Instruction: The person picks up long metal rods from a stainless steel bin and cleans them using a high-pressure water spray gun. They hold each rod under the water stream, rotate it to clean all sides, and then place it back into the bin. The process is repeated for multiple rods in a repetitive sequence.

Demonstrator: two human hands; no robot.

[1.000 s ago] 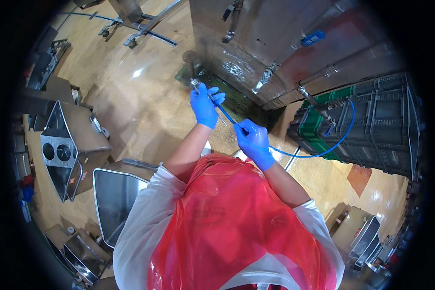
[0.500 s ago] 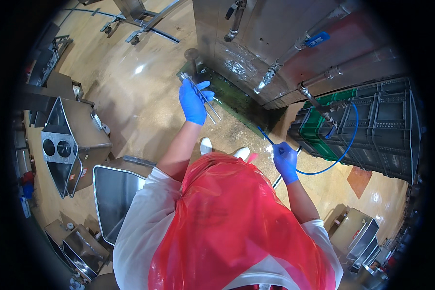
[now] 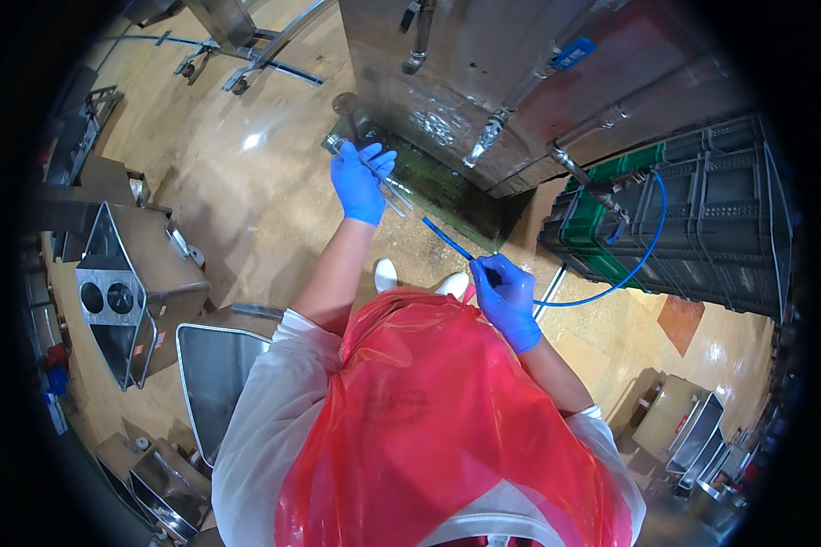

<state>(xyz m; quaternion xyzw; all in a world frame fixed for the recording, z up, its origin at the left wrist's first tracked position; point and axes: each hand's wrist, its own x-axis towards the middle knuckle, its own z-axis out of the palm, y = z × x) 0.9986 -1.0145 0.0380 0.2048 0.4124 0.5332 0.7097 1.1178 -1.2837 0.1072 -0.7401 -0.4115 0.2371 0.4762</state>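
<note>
My left hand (image 3: 360,194), in a blue glove, is closed on a metal part with thin prongs (image 3: 394,191). Its collar end shows beyond my thumb, and the prongs slant down to the right over the floor. In my right hand (image 3: 505,301), also gloved in blue, is a thin blue hose (image 3: 446,237). The hose tip points up and left toward the prongs, a short gap away. From my right hand the hose loops out to a pipe valve (image 3: 618,217) on the right.
A wet, greenish trough (image 3: 429,178) runs along the base of a steel wall (image 3: 511,100) with pipes. Grey and green crates (image 3: 693,223) are stacked at right. Steel bins (image 3: 219,383) stand at left, and a wheeled steel frame (image 3: 237,55) at far left.
My right hand has moved left, bringing the hose tip close to the metal part. My left hand still holds that part, a little farther left in view. The whole view has shifted slightly.
</note>
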